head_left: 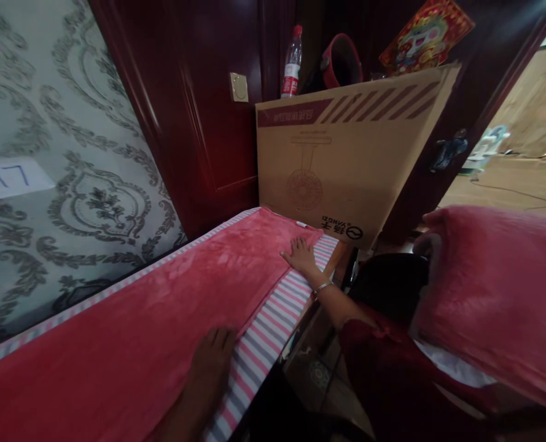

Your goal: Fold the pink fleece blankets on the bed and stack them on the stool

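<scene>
A pink fleece blanket [153, 319] lies spread flat along a bed, covering most of a pink-and-white striped sheet [273, 319] whose edge shows beside it. The left hand [210, 362] rests palm down on the blanket's near edge, its grip spread flat and pinching nothing. The right hand [303, 255], a bangle at its wrist, lies open on the blanket's far corner, fingers splayed, just before a large cardboard box [346, 159] standing at the bed's end. A plastic bottle [292, 61] stands behind that box. A pink pillow [498, 301] sits right of the blanket, off the bed.
</scene>
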`<state>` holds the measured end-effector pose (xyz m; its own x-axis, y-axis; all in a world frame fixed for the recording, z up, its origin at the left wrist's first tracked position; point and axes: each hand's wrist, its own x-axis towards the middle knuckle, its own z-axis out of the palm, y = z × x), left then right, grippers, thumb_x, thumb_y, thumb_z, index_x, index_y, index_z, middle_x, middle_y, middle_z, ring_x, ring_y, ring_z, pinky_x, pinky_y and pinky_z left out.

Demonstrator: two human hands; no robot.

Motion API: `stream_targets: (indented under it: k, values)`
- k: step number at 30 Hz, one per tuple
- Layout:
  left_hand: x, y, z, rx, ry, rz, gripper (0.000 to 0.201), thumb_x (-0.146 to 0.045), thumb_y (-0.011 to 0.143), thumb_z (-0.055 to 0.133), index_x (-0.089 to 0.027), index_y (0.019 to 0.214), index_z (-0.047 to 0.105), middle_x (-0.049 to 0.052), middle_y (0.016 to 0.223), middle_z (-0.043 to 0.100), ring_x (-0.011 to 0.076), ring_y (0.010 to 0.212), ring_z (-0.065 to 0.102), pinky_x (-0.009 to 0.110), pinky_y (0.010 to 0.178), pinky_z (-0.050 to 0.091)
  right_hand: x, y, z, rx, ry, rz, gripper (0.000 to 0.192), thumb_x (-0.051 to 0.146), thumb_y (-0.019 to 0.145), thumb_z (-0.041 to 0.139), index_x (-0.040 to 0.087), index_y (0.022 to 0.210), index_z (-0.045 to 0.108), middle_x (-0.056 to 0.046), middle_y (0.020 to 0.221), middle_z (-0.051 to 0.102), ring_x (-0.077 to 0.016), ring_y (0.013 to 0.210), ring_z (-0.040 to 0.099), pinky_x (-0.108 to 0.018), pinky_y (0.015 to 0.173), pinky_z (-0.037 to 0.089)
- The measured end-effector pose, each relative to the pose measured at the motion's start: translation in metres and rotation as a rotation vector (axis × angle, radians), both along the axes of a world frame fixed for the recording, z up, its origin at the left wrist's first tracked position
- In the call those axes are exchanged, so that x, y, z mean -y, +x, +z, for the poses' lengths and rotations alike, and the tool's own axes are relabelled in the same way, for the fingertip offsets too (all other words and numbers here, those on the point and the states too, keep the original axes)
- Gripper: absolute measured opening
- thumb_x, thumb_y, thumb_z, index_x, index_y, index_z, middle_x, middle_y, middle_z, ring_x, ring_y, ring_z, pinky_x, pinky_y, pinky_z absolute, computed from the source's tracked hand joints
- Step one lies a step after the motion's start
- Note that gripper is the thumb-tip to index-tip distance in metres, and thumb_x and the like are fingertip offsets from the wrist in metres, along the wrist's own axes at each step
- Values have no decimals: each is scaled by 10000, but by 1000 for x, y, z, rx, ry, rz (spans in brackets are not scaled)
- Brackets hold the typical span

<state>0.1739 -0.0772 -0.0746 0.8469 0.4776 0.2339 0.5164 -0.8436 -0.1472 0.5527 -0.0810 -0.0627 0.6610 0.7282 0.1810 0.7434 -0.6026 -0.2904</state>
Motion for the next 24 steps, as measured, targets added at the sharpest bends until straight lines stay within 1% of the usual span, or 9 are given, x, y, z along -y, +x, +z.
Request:
stream_targets:
  k: [4,6,8,10,12,15,19,22,24]
  values:
    - [10,2,12,-27,-46,-9,535,35,882,393,-173,1309,639,120,1197,676,244,1119,589,389,980,464,2,-7,19,-9,-21,-12,692,533,996,406,66,1506,420,-251,1580,372,-371,1488,285,-596,1166,210]
    - [15,3,21,-32,-86,-15,501,7,902,410,-164,1327,614,121,1218,661,243,1141,573,391,1000,453,-1,-24,29,15,-8,7,673,529,1000,400,86,1506,429,-255,1577,374,-387,1482,289,-624,1159,196]
    - [19,3,26,-29,-114,-18,445,-21,921,427,-154,1299,620,120,1191,661,243,1120,572,395,991,456,-3,-51,31,82,38,114,669,544,996,404,155,1541,396,-204,1629,305,-379,1510,225,-614,1178,152]
    - [21,3,27,-24,-116,-30,388,-38,931,438,-151,1241,641,117,1157,661,241,1085,576,394,963,471,-2,-80,23,134,56,260,661,576,984,420,244,1554,389,-134,1658,274,-372,1522,197,-598,1184,157]
    - [22,3,26,-18,-100,-48,335,-54,934,460,-145,1193,652,115,1119,662,243,1053,578,390,924,488,2,-104,9,152,26,347,641,592,978,422,285,1541,417,-107,1645,316,-380,1504,245,-602,1166,201]
    - [26,4,27,-16,-87,-59,279,-70,929,499,-127,1157,649,116,1093,660,246,1041,577,383,905,493,9,-119,-6,162,-29,341,614,561,982,436,289,1533,436,-102,1629,351,-384,1482,297,-599,1150,238]
    - [37,1,36,-13,-124,-27,285,-120,970,467,-123,1219,606,112,1159,647,244,1095,558,375,948,469,15,-117,-6,163,-25,315,550,468,987,456,259,1494,496,-104,1604,398,-387,1459,337,-591,1128,292]
    - [47,-9,41,48,-128,42,355,-134,1002,388,-143,1326,531,121,1299,597,245,1174,522,402,1004,430,22,-127,-6,167,93,385,481,381,991,420,188,1395,595,-151,1500,523,-362,1428,394,-597,1126,313]
    - [54,-23,40,76,-115,115,390,-114,996,354,-144,1354,505,142,1349,572,255,1200,516,429,1000,428,34,-148,-9,166,224,565,464,362,983,415,172,1348,628,-163,1440,576,-337,1399,441,-579,1132,335]
